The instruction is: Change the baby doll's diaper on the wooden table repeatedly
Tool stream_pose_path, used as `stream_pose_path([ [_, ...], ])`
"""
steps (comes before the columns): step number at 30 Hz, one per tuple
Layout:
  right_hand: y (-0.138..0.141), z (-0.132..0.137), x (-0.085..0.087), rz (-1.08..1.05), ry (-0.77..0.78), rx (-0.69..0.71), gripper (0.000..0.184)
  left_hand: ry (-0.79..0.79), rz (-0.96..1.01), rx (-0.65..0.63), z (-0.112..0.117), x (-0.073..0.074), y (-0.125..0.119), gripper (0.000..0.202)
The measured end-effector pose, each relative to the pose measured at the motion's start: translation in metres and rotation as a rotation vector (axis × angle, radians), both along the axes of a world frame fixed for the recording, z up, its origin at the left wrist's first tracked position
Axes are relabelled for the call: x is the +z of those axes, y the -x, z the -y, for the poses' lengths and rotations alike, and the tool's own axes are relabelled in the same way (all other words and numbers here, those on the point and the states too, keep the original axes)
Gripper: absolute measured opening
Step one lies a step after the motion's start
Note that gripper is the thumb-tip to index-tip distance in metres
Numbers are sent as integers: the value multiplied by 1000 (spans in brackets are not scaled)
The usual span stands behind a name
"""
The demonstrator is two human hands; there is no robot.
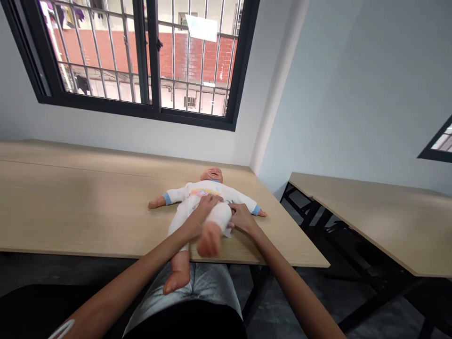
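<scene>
- Light wooden table (88, 212), near edge: baby doll (206, 189) on its back, legs overhanging toward the lap
- left hand (205, 207) on doll's waist, fingers together, bent
- right hand (243, 218) at its hip, fingers together on white suit; grip unclear
- barred window (141, 56) behind

A barred window (151, 56) overlooks a long table (70, 207) and a side table (370, 212).
</scene>
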State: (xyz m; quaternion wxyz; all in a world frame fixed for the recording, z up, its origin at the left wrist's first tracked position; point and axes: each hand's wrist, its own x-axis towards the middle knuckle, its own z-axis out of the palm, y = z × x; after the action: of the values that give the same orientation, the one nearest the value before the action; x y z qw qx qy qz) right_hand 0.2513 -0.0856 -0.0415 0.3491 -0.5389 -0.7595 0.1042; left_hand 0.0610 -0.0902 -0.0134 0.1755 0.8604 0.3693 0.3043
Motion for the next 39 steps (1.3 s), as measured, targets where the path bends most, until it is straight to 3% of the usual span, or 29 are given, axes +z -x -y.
stream_pose_path([
  [4,-1,-5,-6,17,-25,20,20,-281,-211,-21,10,-5,-10,56],
  [8,-3,-4,-3,-39,6,14,18,-432,-350,58,7,-11,-12,51],
  [11,-12,0,5,-221,146,36,17,-437,-350,40,4,-11,-9,53],
  [15,-31,3,14,-609,308,142,37,-423,-364,-32,5,-9,-5,54],
  [21,-40,1,12,-746,355,143,45,-435,-388,-93,5,-13,-4,73],
  [29,-36,4,16,-1116,391,94,46,-443,-582,-58,6,-5,-19,64],
  [33,-23,-2,20,-1211,410,112,44,-449,-634,-75,5,-1,-27,56],
  [39,13,-22,28,-1128,346,61,35,-434,-674,-75,5,3,-30,56],
])
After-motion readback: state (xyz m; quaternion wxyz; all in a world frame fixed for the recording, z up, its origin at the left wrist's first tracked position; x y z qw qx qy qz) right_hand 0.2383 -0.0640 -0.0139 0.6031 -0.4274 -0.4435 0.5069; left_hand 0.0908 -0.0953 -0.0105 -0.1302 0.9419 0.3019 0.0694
